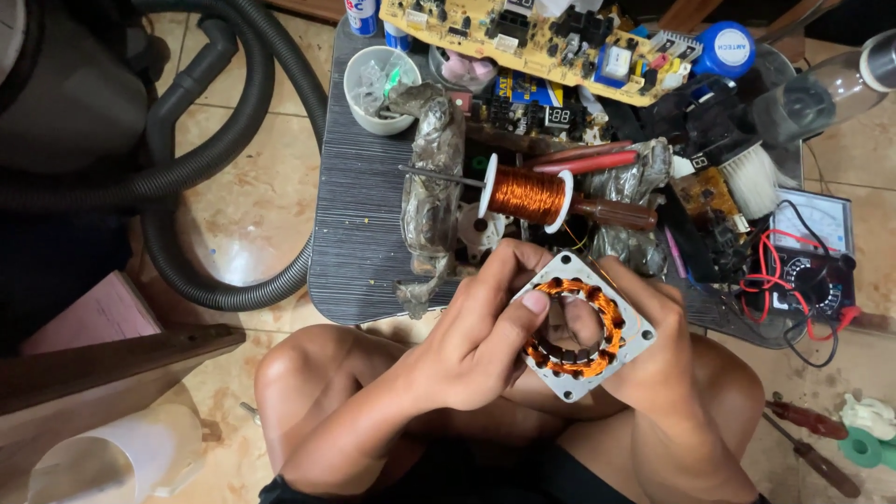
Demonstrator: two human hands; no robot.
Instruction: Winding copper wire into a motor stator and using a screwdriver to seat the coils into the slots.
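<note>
Beyond both hands lies the grey worktop (359, 219), crowded with a yellow circuit board (523, 37), a white cup (378, 89) and, at the far right, a meter (812, 247) with red and black leads. A dark hose (224, 159) loops over the floor to the left of our hands. Just above the hands a spool of copper wire (525, 196) rides on a screwdriver's shaft.

Over our lap, between the knees, we hold the motor core (581, 327), a square pale plate ringed with copper coils. Our right hand (667, 350) is closed on its right edge from beneath; our left hand (485, 327) clasps the left side, thumb pressed on the coil ring. A fine strand seems to run from the core toward the spool.

In our judgement, good work here means bracing the plate steadily, keeping the strand taut without kinks, and laying each turn snugly beside the last, without scraping its coating on the core's edges.
</note>
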